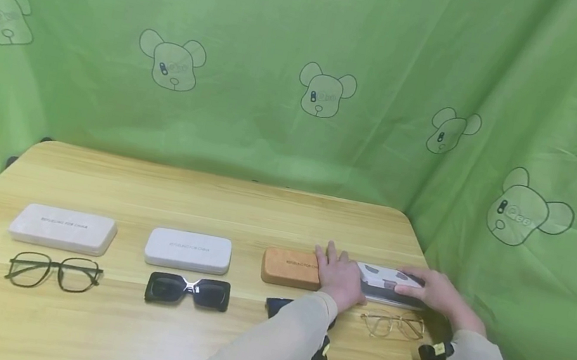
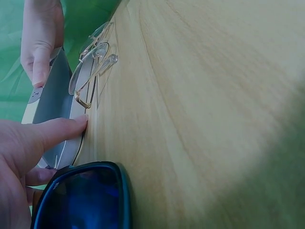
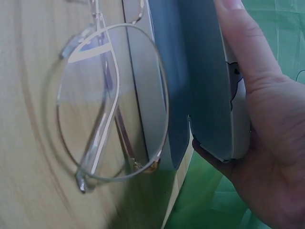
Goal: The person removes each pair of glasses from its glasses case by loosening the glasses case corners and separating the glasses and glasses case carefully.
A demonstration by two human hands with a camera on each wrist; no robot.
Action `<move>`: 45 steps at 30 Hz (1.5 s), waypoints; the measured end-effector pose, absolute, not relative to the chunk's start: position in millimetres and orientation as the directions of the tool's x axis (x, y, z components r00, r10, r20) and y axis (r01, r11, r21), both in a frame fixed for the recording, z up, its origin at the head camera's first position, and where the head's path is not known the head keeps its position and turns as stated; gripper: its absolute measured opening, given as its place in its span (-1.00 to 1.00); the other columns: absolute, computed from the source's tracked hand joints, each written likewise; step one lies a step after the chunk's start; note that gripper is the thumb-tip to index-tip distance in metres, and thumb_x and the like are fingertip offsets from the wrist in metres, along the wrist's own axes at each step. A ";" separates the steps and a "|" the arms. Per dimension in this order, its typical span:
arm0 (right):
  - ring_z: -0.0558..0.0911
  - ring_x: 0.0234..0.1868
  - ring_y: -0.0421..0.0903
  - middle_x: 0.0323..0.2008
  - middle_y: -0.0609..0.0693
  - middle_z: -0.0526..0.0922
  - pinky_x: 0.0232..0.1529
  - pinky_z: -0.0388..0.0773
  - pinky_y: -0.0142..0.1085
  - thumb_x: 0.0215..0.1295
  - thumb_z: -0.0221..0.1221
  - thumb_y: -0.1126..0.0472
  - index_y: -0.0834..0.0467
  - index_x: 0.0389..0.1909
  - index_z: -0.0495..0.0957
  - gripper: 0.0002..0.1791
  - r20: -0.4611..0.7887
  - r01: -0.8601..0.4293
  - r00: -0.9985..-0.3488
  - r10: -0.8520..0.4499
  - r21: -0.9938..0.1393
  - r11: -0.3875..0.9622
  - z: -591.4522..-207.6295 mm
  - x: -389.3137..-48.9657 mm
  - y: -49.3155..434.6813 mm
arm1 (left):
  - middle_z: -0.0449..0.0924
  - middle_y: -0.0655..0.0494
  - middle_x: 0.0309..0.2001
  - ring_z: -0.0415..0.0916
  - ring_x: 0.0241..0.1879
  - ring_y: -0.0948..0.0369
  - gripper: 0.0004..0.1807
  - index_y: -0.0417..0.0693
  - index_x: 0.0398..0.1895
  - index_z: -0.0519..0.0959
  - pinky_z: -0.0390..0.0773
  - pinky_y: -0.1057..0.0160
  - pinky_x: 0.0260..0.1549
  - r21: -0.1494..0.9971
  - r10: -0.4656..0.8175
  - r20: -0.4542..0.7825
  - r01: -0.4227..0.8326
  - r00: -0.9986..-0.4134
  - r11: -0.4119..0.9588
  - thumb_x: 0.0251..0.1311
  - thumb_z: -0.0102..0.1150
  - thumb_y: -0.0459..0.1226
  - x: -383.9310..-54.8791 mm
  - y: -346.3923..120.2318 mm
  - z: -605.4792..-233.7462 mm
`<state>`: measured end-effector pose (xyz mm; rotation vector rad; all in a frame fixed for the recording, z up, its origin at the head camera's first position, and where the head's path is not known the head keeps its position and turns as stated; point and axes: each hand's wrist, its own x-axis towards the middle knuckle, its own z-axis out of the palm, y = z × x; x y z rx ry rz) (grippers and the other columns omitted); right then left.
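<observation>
A white glasses case (image 1: 378,276) with dark patches lies at the table's right, its lid partly raised; the blue-grey lining (image 3: 174,71) shows in the right wrist view. My right hand (image 1: 434,290) grips the lid at the right end, thumb on its front edge and fingers behind. My left hand (image 1: 342,279) is at the case's left end, straight thumb touching the lower shell's front rim, other fingers spread beside the brown case (image 1: 289,268). Thin gold-framed glasses (image 1: 393,325) lie in front of the white case. Dark sunglasses (image 2: 83,195) lie beneath my left wrist, partly hidden.
Left of the brown case stand a pale grey case (image 1: 188,251) and a beige case (image 1: 62,229), both closed. Black sunglasses (image 1: 188,291) and black-framed glasses (image 1: 54,272) lie before them. A green curtain (image 1: 238,139) hangs behind the wooden table (image 1: 93,332) and along its sides.
</observation>
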<state>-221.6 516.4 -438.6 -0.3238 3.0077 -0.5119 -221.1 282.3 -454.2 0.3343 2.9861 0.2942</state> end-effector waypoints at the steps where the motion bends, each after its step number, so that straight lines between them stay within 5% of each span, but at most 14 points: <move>1: 0.57 0.07 0.36 0.10 0.35 0.60 0.07 0.47 0.27 0.12 0.29 -0.24 0.23 0.23 0.48 -0.21 -0.035 -0.197 -0.975 -0.221 -0.335 0.921 -438.8 -221.5 516.3 | 0.26 0.36 0.44 -0.16 0.57 0.06 -0.32 0.45 -0.01 0.64 -0.21 -0.17 0.51 0.205 0.231 -0.101 0.207 -0.968 0.957 -0.30 0.37 0.40 -220.8 281.9 -453.8; 14: 0.58 0.05 0.36 0.08 0.38 0.59 0.10 0.45 0.27 -0.07 0.38 -0.28 0.27 0.22 0.47 -0.07 0.021 -0.217 -0.975 -0.221 -0.296 0.930 -446.6 -217.0 513.0 | 0.23 0.37 0.46 -0.18 0.57 0.08 -0.20 0.43 0.15 0.55 -0.20 -0.17 0.51 0.183 0.239 -0.103 0.218 -0.966 0.959 -0.26 0.32 0.42 -220.7 281.6 -453.8; 45: 0.63 -0.04 0.25 0.02 0.35 0.64 0.04 0.52 0.19 -0.23 0.46 -0.28 0.30 0.17 0.50 -0.01 0.033 -0.220 -0.975 -0.220 -0.289 0.932 -447.0 -212.5 505.9 | 0.25 0.37 0.45 -0.14 0.57 0.08 -0.28 0.42 0.06 0.60 -0.20 -0.22 0.49 0.184 0.247 -0.085 0.228 -0.965 0.956 -0.26 0.35 0.39 -220.0 284.0 -453.8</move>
